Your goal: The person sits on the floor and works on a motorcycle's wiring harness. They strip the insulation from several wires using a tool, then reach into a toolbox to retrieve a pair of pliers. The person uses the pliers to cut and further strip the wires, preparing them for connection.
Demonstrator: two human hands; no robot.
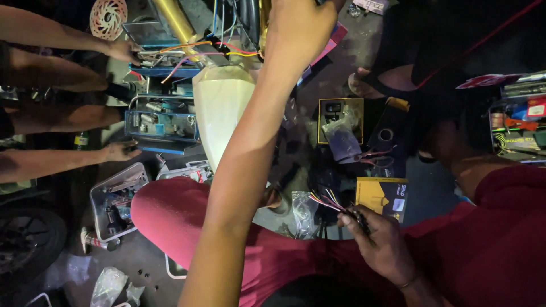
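Bare forearms, no sleeves; red trousers (pixel 170 216) (knees bent); thin bracelet (pixel 410 280) at right wrist.

Packages on the workshop floor

A flat yellow-and-black carton (pixel 382 196) lies just beside the right hand (pixel 380 244); an open yellow-rimmed black box (pixel 340 119) sits above it; clear plastic bags (pixel 304 211) lie nearby; printed colourful packets (pixel 520 122) crowd the right edge.

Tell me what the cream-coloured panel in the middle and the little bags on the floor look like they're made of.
The cream panel looks like moulded plastic with a smooth, slightly glossy finish, judging by its even sheen, though painted metal can't be ruled out. The small bags look like thin clear plastic film: crinkled, see-through and catching glints.
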